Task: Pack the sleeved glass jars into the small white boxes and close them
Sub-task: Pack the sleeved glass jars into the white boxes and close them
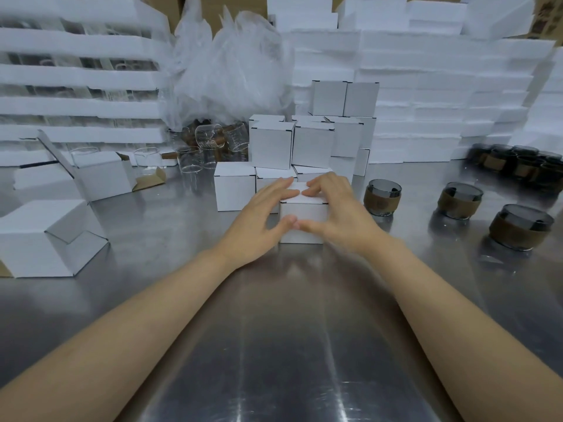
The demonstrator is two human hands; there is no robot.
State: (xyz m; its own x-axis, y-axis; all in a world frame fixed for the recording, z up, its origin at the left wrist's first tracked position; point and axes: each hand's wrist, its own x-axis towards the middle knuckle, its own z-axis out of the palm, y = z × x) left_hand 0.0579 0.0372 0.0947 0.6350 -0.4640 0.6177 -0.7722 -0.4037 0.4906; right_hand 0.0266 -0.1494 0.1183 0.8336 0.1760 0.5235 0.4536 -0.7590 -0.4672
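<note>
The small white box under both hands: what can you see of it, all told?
The small white box is a plain cube of what looks like white cardboard, with its lid down. It stands upright on the shiny metal table, just in front of a stack of similar closed boxes. The left hand and right hand lay straight fingers on its top, thumbs against its front face.

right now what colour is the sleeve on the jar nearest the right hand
Brown sleeve round dark smoky glass, clearest in the head view.
</note>
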